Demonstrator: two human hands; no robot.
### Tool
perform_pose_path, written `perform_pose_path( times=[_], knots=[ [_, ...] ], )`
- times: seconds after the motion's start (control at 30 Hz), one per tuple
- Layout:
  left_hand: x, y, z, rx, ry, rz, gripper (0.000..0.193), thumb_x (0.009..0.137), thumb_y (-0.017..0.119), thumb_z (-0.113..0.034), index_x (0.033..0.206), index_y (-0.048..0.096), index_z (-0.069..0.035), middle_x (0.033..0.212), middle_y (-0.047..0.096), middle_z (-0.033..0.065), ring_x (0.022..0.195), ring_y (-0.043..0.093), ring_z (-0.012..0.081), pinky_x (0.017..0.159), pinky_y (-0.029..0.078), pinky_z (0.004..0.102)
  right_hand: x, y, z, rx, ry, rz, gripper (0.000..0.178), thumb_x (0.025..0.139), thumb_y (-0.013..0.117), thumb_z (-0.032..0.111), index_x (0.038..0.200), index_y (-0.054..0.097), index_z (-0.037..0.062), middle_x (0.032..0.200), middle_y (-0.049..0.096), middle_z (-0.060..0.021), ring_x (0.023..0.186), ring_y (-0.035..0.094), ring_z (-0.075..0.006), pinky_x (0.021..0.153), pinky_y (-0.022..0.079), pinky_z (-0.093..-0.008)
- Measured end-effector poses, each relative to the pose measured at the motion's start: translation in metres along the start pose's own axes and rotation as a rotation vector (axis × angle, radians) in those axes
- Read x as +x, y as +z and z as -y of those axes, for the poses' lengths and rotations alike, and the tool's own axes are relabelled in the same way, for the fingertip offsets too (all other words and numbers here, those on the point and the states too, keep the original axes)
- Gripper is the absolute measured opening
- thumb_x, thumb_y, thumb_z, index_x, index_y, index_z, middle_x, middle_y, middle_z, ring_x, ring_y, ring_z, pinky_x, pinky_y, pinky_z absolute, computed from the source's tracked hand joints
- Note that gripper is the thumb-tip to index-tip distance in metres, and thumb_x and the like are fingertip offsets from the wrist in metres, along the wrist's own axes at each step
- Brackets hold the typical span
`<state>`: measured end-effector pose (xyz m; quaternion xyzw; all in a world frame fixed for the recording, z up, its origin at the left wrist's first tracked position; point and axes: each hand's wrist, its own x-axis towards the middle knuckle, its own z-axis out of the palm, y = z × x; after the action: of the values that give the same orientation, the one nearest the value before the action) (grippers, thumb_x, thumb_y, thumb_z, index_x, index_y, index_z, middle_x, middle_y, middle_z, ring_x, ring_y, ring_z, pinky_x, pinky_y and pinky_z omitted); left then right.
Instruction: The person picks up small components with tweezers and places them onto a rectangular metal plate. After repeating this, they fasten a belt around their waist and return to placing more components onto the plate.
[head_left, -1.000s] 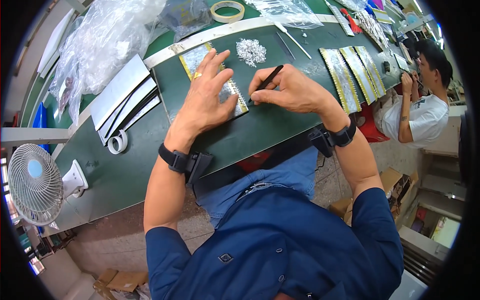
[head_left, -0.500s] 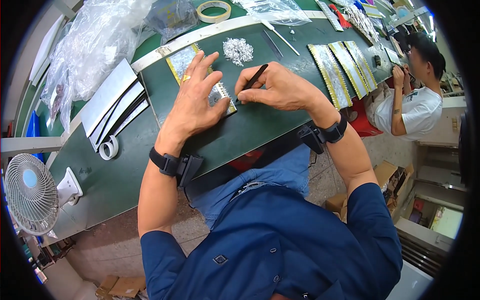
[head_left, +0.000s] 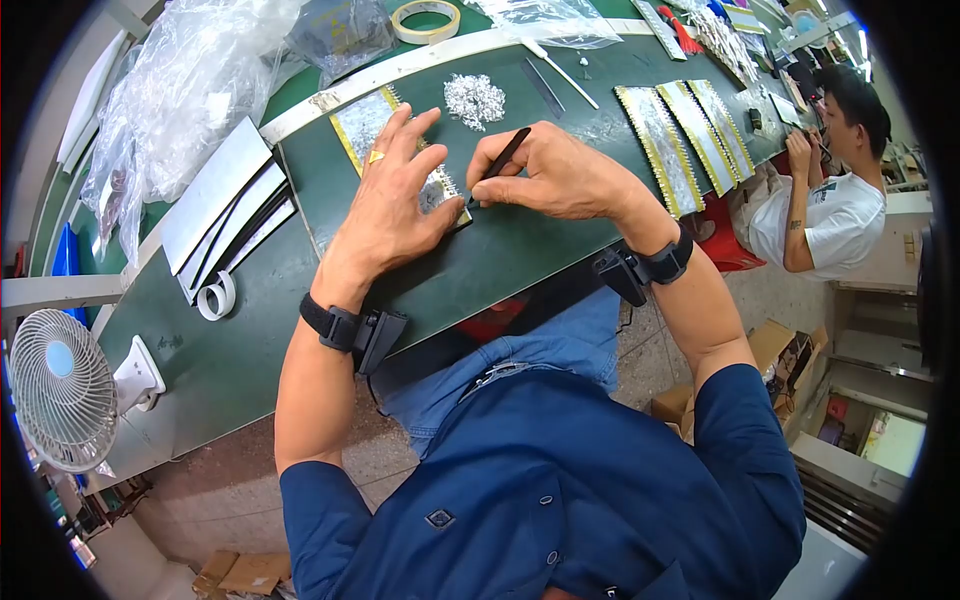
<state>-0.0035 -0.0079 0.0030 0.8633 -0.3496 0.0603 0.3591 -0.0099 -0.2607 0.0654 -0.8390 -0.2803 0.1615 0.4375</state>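
On the green tabletop lies a silvery panel (head_left: 366,118) with yellow borders and a row of small white pieces along its right edge. My left hand (head_left: 396,205) rests over it, fingers spread, thumb by the panel's near right corner; the hand hides much of its middle. My right hand (head_left: 560,175) pinches black tweezers (head_left: 513,152), their lower end slanting down to that same corner beside my left thumb. What sits at the tip is too small to make out. A heap of tiny white pieces (head_left: 474,101) lies just beyond the panel.
Several similar finished-looking panels (head_left: 661,150) lie to the right. Grey sheets (head_left: 225,200) and a white tape roll (head_left: 217,297) are at left, near a fan (head_left: 62,390). Plastic bags (head_left: 190,90) and a tape roll (head_left: 426,21) lie beyond. Another person (head_left: 825,200) sits far right.
My right hand and the tweezers have shifted very slightly left, the tip now closer to the panel's corner. My left hand stays almost in place.
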Motion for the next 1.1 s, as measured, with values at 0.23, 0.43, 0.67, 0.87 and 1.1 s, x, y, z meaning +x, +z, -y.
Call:
perform_pose_path(
  times=[0.23, 0.43, 0.67, 0.87, 1.1],
  knots=[
    [-0.001, 0.0, -0.001, -0.002, 0.012, -0.028, 0.046, 0.079, 0.09, -0.015, 0.117, 0.068, 0.001, 0.163, 0.05, 0.0243, 0.158, 0.036, 0.0533, 0.127, 0.038, 0.0585, -0.01, -0.007, 0.002, 0.063, 0.14, -0.061, 0.017, 0.104, 0.076, 0.016, 0.109, 0.075, 0.0002, 0.094, 0.079, -0.0063, 0.087, 0.074, -0.0122, 0.082, 0.058, -0.0288],
    [-0.003, -0.004, -0.007, -0.031, -0.007, -0.037, 0.043, 0.081, 0.088, -0.011, 0.111, 0.062, 0.003, 0.168, 0.048, 0.021, 0.163, 0.031, 0.0506, 0.13, 0.035, 0.0565, -0.034, 0.003, -0.023, 0.129, 0.257, -0.243, 0.018, 0.105, 0.076, 0.015, 0.114, 0.074, -0.0004, 0.094, 0.08, -0.0065, 0.088, 0.074, -0.0111, 0.081, 0.058, -0.0268],
    [0.002, -0.008, -0.01, -0.069, -0.018, -0.158, 0.032, 0.084, 0.086, -0.007, 0.104, 0.063, 0.004, 0.161, 0.055, 0.0209, 0.155, 0.044, 0.0489, 0.125, 0.04, 0.0538, -0.026, 0.013, -0.058, 0.392, 0.22, -0.618, 0.021, 0.106, 0.076, 0.015, 0.117, 0.072, -0.0026, 0.096, 0.081, -0.0083, 0.09, 0.075, -0.0107, 0.081, 0.058, -0.0249],
    [0.004, -0.009, -0.007, -0.064, -0.065, -0.282, 0.021, 0.088, 0.082, -0.004, 0.097, 0.064, 0.005, 0.149, 0.066, 0.0176, 0.139, 0.059, 0.042, 0.114, 0.05, 0.0487, -0.007, 0.016, -0.059, 0.33, 0.226, -0.635, 0.022, 0.107, 0.077, 0.017, 0.116, 0.072, -0.0027, 0.097, 0.081, -0.008, 0.091, 0.075, -0.0093, 0.083, 0.057, -0.0235],
    [0.004, -0.01, -0.009, -0.087, -0.088, -0.281, 0.018, 0.09, 0.079, -0.004, 0.096, 0.065, 0.005, 0.144, 0.067, 0.0201, 0.132, 0.062, 0.0432, 0.111, 0.052, 0.0486, 0.001, 0.018, -0.056, 0.346, 0.183, -0.626, 0.023, 0.107, 0.077, 0.018, 0.115, 0.073, -0.0028, 0.096, 0.081, -0.0077, 0.09, 0.074, -0.008, 0.082, 0.057, -0.0229]
  ],
)
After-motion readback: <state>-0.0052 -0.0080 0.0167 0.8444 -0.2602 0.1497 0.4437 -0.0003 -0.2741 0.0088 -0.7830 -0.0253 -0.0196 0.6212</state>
